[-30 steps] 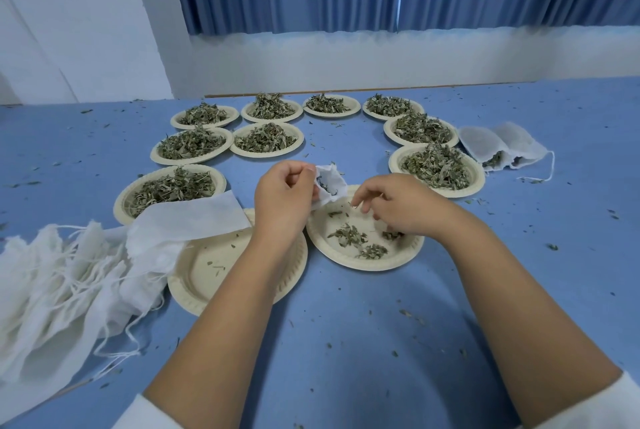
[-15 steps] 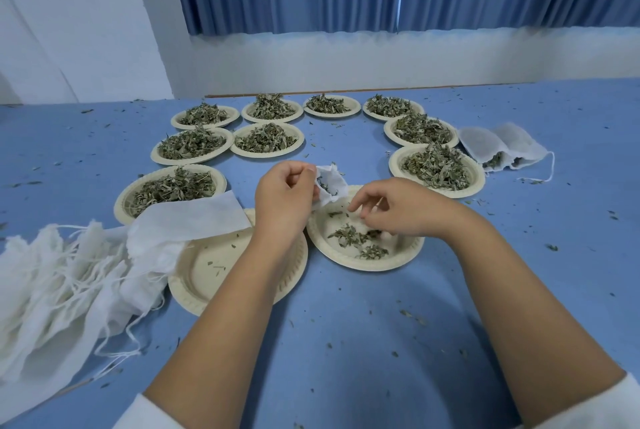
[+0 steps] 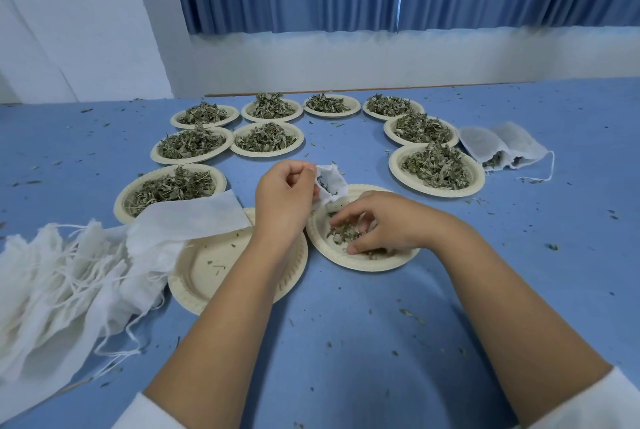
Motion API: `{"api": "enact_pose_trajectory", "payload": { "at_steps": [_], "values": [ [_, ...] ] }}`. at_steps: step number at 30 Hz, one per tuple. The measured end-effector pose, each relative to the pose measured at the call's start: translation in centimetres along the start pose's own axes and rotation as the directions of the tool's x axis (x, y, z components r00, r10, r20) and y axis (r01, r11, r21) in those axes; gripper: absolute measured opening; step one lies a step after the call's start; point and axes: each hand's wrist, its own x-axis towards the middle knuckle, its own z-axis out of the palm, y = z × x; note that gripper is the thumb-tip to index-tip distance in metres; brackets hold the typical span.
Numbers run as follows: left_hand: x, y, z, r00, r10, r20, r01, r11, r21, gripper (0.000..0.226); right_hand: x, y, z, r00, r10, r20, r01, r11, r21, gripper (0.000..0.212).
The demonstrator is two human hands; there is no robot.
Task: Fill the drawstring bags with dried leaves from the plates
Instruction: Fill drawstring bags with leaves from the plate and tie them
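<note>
Filling step, mid-cycle. The left hand [image 3: 284, 200] holds a small drawstring bag [image 3: 332, 182] by its mouth, grip pinched on the cloth, just over the 11 o'clock rim of a nearly emptied plate [image 3: 363, 265]. The right hand [image 3: 388, 224] lies in that plate, grip curled round the last leaves [image 3: 341, 233], thumb underneath. The likely next move is to lift this pinch toward 11 o'clock and into the bag, which calls for the left hand to hold the mouth spread so that little spills on the desk [image 3: 346, 342]. Full plates [image 3: 436, 192] arc from 10 to 2 o'clock. Filled bags [image 3: 502, 148] lie at 2 o'clock and spare bags [image 3: 69, 283] at 8 o'clock.
</note>
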Motion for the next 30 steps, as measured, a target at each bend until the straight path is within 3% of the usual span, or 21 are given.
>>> {"api": "enact_pose_trajectory", "payload": {
  "at_steps": [4, 12, 16, 21, 25, 28, 30],
  "values": [
    [-0.1, 0.0, 0.0, 1.000, 0.013, 0.000, -0.013, 1.000, 0.009, 0.014, 0.7, -0.1, 0.9, 0.994, -0.083, -0.072, 0.080, 0.996, -0.043, 0.026],
    [0.0, 0.0, -0.1, 1.000, -0.001, -0.009, 0.001, 1.000, -0.005, 0.014, 1.0, 0.2, 1.1, 0.986, -0.086, -0.144, 0.067, 0.989, -0.130, 0.008],
    [0.0, 0.0, -0.2, 1.000, 0.019, -0.016, -0.019, 1.000, 0.010, 0.014, -0.4, 0.1, -1.2, 0.975, -0.061, -0.215, 0.100, 0.979, 0.176, 0.004],
    [-0.2, 0.2, 0.0, 1.000, 0.009, 0.002, -0.009, 1.000, 0.012, 0.013, -0.8, -0.7, -1.9, 0.878, -0.022, -0.478, 0.243, 0.882, 0.405, 0.005],
    [-0.5, 0.2, 0.3, 0.999, 0.041, 0.026, -0.042, 0.998, 0.043, 0.011, 0.6, -1.4, 0.2, 0.780, -0.016, -0.626, 0.217, 0.945, 0.246, 0.010],
    [-0.7, 0.1, 0.6, 0.997, 0.066, 0.045, -0.070, 0.995, 0.077, 0.011, 1.3, -1.6, 1.3, 0.782, -0.019, -0.623, 0.136, 0.981, 0.141, 0.018],
    [-0.8, 0.1, 0.7, 0.995, 0.088, 0.051, -0.094, 0.989, 0.117, 0.012, 1.4, -1.8, 1.7, 0.783, 0.022, -0.622, 0.125, 0.973, 0.192, 0.022]
  ]
}}
